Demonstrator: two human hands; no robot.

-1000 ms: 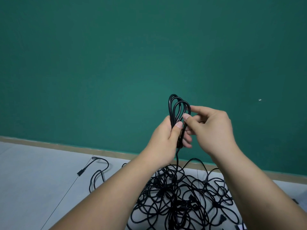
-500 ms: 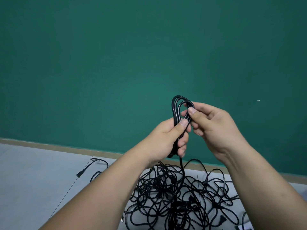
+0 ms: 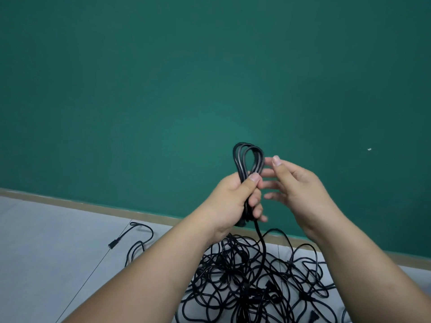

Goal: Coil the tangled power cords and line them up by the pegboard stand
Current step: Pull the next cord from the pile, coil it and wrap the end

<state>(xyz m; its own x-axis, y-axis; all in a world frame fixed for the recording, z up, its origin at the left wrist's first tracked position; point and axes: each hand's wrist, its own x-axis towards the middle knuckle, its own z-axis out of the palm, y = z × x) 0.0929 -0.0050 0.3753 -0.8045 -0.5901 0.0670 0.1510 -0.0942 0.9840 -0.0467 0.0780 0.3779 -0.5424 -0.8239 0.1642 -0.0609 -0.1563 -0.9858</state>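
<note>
My left hand [image 3: 235, 199] grips a black power cord folded into a few upright loops [image 3: 247, 159], thumb pressed across the strands. The cord's free length [image 3: 262, 243] hangs from below that hand down into a tangled pile of black cords [image 3: 251, 283] on the grey floor. My right hand [image 3: 300, 185] is just right of the loops, fingers straight and spread, holding nothing; its fingertips are close to the loops' right side. No pegboard stand is in view.
A green wall [image 3: 210, 78] with a tan skirting strip [image 3: 93, 206] stands right behind the pile. One loose cord end with a plug [image 3: 114, 244] lies on the floor at the left. Grey floor [image 3: 46, 252] stretches to the left.
My right hand let go of the loop tops and drew a little to the right, fingers now spread. My left hand keeps its grip on the coil, which stays at about the same height.
</note>
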